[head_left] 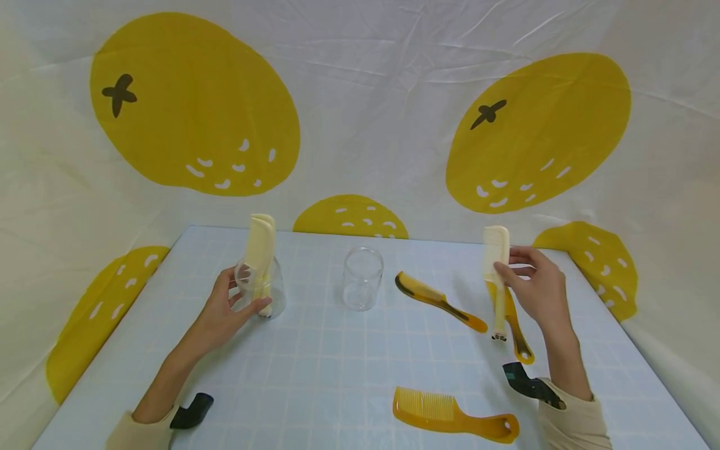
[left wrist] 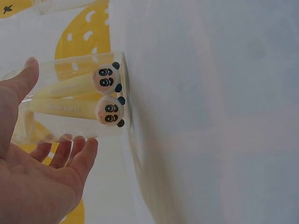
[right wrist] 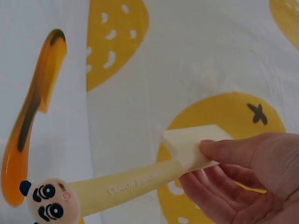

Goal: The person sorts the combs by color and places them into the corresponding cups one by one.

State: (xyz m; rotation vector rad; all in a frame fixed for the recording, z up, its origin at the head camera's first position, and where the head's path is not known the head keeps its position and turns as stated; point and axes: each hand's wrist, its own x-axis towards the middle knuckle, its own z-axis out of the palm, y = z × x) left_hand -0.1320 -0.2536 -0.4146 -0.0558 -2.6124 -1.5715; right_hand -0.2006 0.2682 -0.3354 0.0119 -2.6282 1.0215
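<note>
On the left, my left hand (head_left: 221, 314) holds a clear glass cup (head_left: 278, 294), thumb on one side and fingers round the other. Two cream combs (head_left: 260, 244) stand in that cup, teeth ends up. Their panda-face handle ends (left wrist: 106, 78) show at the bottom of the glass in the left wrist view. At the right, my right hand (head_left: 538, 289) pinches another cream comb (head_left: 496, 247) by its toothed part, between thumb and fingers. This comb hangs upright above the table, its panda end (right wrist: 53, 203) pointing down.
A second clear glass cup (head_left: 362, 281) stands mid-table. An amber comb with dark streaks (head_left: 439, 300) lies right of it. Another amber comb (head_left: 520, 337) lies partly hidden behind the held comb. A wide-toothed amber comb (head_left: 450, 412) lies near the front. A patterned cloth (head_left: 371, 125) hangs behind.
</note>
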